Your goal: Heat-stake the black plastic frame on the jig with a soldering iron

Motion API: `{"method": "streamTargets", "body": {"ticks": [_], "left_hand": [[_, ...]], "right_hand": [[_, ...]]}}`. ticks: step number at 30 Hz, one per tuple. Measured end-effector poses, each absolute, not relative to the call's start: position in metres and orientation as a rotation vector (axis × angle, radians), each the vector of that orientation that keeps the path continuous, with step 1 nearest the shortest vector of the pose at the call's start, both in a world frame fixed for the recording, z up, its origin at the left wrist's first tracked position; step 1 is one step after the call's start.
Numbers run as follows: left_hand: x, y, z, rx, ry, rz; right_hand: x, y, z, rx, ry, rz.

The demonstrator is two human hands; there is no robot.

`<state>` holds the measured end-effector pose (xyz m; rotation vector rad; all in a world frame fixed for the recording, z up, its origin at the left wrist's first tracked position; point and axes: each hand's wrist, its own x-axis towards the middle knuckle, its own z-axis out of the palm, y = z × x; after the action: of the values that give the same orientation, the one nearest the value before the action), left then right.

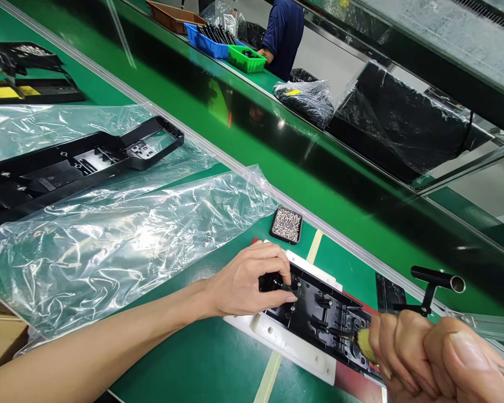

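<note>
A long black plastic housing (308,305) lies open side up in a white fixture (294,347) on the green bench. My left hand (252,280) curls over its far-left part, thumb and fingertips pinched around something dark that I cannot make out. In the lower right, my right hand (437,352) is wrapped round a screwdriver (364,344) with a yellowish collar. Its thin shaft points left over the housing, but whether the tip touches is unclear. Just beyond the housing sits a small black tray of screws (286,224).
Clear plastic bags (143,240) cover the bench's left, with another black housing (79,162) on them. A black T-shaped holder (434,282) stands at right. Behind the metal rail (319,215) runs a green conveyor (252,134). A person (283,39) stands beyond, near a green bin (246,59).
</note>
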<state>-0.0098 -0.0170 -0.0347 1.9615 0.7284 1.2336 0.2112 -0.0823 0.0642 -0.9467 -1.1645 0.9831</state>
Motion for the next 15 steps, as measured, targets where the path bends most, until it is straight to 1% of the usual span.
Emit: {"method": "streamTargets", "body": {"ticks": [15], "left_hand": [[-0.0114,-0.0176,-0.0345,1.969,0.734,1.224]], "right_hand": [[0.2058,-0.0804,0.0684,-0.937,-1.173,0.999]]}}
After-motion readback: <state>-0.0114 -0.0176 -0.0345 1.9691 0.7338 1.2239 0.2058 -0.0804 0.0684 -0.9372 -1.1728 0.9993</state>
